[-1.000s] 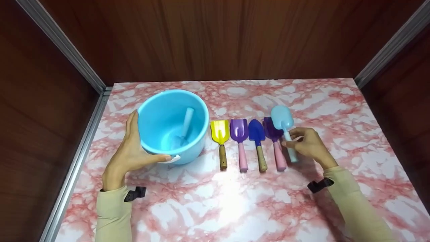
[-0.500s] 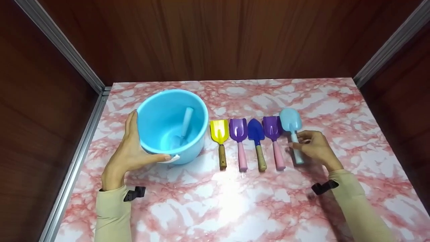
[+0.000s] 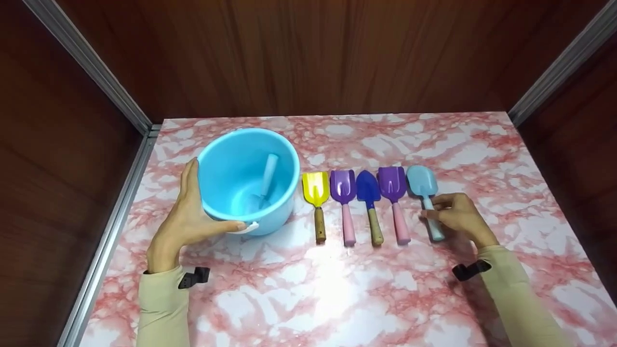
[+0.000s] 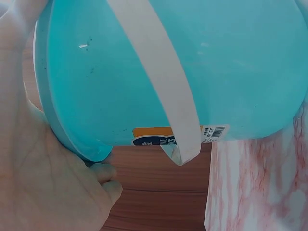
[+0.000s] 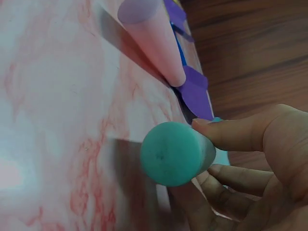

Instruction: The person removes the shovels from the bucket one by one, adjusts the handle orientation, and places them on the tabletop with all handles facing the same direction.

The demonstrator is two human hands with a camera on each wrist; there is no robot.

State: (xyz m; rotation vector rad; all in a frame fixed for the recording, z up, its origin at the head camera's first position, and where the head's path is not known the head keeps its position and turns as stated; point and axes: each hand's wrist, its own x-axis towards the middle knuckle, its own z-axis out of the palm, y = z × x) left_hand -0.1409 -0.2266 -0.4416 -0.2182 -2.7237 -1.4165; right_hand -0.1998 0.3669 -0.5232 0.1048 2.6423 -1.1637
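Observation:
My left hand (image 3: 181, 217) grips the rim of a light blue bucket (image 3: 277, 217), thumb near the front by the white handle (image 4: 163, 72) and fingers spread along the left side. Inside the bucket leans a light blue tool (image 3: 269, 173), its lower end hard to make out. My right hand (image 3: 455, 214) pinches the handle of a pale blue toy shovel (image 3: 422, 180) at the right end of a row. To its left lie a purple shovel (image 3: 392, 183) with a pink handle, a dark blue trowel (image 3: 368, 185), another purple shovel (image 3: 342, 185) and a yellow shovel (image 3: 315, 188).
The pink-and-white marbled table (image 3: 270, 299) carries everything. Brown wood-grain panels (image 3: 308, 58) stand behind it and at both sides, with metal strips (image 3: 101, 72) at the corners. Bare tabletop shows in front of the row and right of the right hand.
My right hand has moved right and toward me, lowering the pale blue shovel from over the right purple shovel to beside it. The left hand and bucket have stayed put.

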